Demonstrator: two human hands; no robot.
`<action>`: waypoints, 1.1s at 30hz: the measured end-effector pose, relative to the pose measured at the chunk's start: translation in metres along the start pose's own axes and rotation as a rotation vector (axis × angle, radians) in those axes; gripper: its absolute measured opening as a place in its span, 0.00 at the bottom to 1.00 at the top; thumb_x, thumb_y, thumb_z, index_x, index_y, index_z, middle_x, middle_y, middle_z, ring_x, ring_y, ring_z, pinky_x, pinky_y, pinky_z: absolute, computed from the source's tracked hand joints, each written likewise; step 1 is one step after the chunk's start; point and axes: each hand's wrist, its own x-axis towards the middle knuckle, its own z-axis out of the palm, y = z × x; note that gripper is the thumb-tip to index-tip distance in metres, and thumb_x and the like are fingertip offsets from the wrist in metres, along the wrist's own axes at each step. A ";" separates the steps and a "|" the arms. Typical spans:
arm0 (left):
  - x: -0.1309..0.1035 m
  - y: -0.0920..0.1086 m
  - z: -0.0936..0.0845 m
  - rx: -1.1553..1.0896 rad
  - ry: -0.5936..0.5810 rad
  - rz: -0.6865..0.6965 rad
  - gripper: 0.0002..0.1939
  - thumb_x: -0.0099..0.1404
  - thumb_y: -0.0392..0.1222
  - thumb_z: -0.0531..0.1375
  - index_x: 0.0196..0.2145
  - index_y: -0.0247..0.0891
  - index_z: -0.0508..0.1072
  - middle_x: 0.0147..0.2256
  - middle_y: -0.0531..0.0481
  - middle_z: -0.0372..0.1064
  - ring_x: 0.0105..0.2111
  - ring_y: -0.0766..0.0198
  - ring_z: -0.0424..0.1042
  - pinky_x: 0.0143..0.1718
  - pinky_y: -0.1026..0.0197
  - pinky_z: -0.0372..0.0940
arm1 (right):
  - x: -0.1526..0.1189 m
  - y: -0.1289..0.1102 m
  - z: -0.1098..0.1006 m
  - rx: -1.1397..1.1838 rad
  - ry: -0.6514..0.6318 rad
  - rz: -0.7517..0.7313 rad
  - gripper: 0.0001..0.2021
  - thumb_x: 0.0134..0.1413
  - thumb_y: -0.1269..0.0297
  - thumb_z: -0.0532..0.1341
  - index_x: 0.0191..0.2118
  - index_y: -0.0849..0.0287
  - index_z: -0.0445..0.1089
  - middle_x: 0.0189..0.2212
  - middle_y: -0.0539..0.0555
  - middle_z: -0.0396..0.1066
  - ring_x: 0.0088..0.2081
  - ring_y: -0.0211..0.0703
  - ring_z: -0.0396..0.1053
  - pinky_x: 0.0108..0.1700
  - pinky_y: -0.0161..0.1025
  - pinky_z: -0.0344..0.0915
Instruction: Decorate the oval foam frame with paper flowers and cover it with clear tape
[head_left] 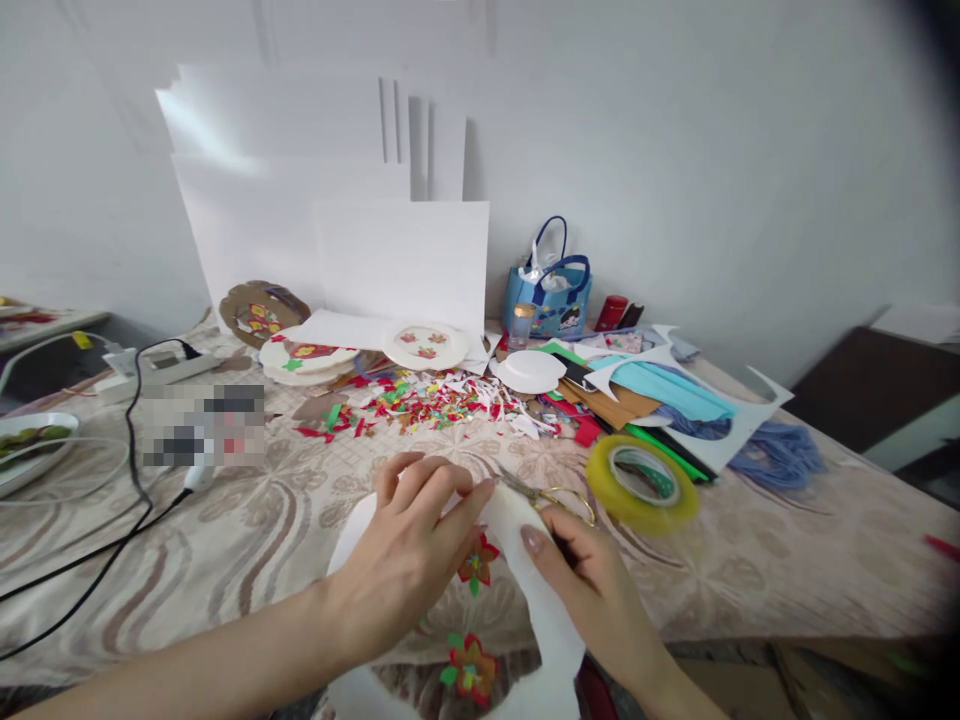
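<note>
A white cardboard ring (555,625) is held up at the table's front edge, its middle see-through. Within the opening show a red paper flower (478,562) and a brown paper flower edged in red (472,672), both with green leaves. My left hand (420,530) reaches over the ring's upper left part, fingers bent and closed at its top edge. My right hand (592,590) grips the right side, thumb on the face and fingers behind. Just beyond the ring lie gold-handled scissors (551,492), partly hidden. A yellow tape roll (641,482) lies to the right.
Coloured paper scraps (450,400) spread behind my hands. Decorated plates (425,345) and white boards (405,260) stand behind them, near a blue bag (547,300). Paper sheets (667,385) and blue yarn (776,455) lie right. Black cables (139,480) cross the left side.
</note>
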 end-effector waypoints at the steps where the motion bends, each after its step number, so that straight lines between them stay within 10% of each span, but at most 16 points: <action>1: 0.002 0.000 -0.002 -0.029 -0.016 -0.014 0.15 0.66 0.32 0.52 0.50 0.39 0.65 0.39 0.45 0.66 0.43 0.56 0.61 0.48 0.49 0.53 | 0.000 -0.001 0.000 -0.016 -0.003 -0.011 0.17 0.59 0.51 0.52 0.27 0.58 0.60 0.21 0.46 0.52 0.24 0.35 0.53 0.23 0.32 0.51; 15: 0.025 -0.014 -0.007 -0.168 -0.331 0.032 0.10 0.66 0.30 0.50 0.36 0.37 0.71 0.38 0.45 0.65 0.41 0.56 0.60 0.44 0.51 0.56 | 0.001 -0.004 0.005 -0.009 -0.108 -0.031 0.17 0.60 0.52 0.52 0.23 0.56 0.55 0.19 0.46 0.51 0.23 0.36 0.51 0.24 0.34 0.49; 21: 0.029 -0.026 -0.018 -0.343 -0.276 -0.041 0.14 0.69 0.35 0.49 0.49 0.41 0.68 0.42 0.46 0.67 0.43 0.58 0.62 0.47 0.53 0.58 | 0.004 -0.002 0.003 0.035 -0.040 -0.026 0.19 0.57 0.49 0.54 0.24 0.57 0.57 0.20 0.46 0.52 0.24 0.35 0.51 0.24 0.33 0.50; 33: 0.030 -0.023 -0.019 -0.331 -0.336 0.063 0.09 0.68 0.36 0.52 0.43 0.40 0.70 0.40 0.47 0.69 0.44 0.58 0.63 0.51 0.52 0.52 | 0.004 -0.006 0.003 -0.125 -0.065 -0.153 0.16 0.60 0.57 0.52 0.24 0.57 0.56 0.21 0.46 0.53 0.26 0.36 0.53 0.28 0.34 0.51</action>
